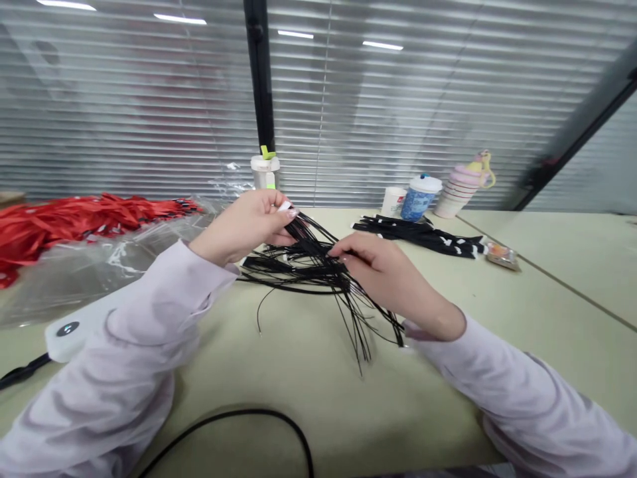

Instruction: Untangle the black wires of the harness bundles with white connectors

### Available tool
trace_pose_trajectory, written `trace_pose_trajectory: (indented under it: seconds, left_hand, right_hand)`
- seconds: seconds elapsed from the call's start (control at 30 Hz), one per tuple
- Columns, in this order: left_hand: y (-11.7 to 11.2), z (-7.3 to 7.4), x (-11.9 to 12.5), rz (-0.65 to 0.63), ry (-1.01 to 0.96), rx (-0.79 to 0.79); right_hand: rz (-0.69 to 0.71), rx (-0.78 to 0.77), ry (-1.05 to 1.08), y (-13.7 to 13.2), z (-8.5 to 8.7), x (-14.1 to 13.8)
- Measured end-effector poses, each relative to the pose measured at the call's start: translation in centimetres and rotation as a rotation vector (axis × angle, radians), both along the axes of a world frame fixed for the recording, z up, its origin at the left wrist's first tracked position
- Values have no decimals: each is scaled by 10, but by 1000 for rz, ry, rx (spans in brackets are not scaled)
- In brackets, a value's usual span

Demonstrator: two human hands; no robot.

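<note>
A loose bundle of thin black cords [318,269] lies fanned out on the pale green table [308,385]. My left hand [246,226] is raised over the bundle's far end, its fingers pinched on a few cords near small white tags. My right hand [385,275] rests on the middle of the bundle, fingers closed around several cords that trail toward me under the palm. Both arms wear pale lilac sleeves.
Red cords [74,222] lie on clear plastic sheeting [99,265] at the left. A white device [70,332] and black cable [249,425] sit near me. A second black cord pile [423,236], cups [418,196], a pink bottle [465,186] and a white bottle [265,171] stand by the blinds.
</note>
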State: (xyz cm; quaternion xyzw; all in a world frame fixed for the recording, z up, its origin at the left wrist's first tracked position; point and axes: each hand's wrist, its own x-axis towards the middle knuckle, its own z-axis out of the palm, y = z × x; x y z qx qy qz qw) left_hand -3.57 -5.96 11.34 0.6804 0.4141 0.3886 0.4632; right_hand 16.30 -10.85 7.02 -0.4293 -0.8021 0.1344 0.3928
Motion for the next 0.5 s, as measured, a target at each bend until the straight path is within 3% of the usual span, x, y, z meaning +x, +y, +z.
trace_pose_trajectory:
  seconds: [0.1,0.27,0.5]
  left_hand:
    - [0,-3,2,10,-80,-67]
    - [2,-9,7,-15,-207,-146]
    - [6,-11,9,-33,-324,-215]
  right_hand:
    - [-66,106,-134,-2,3,2]
    - [-24,116,-308,-9,1,-4]
    - [-310,208,-614,5,-16,1]
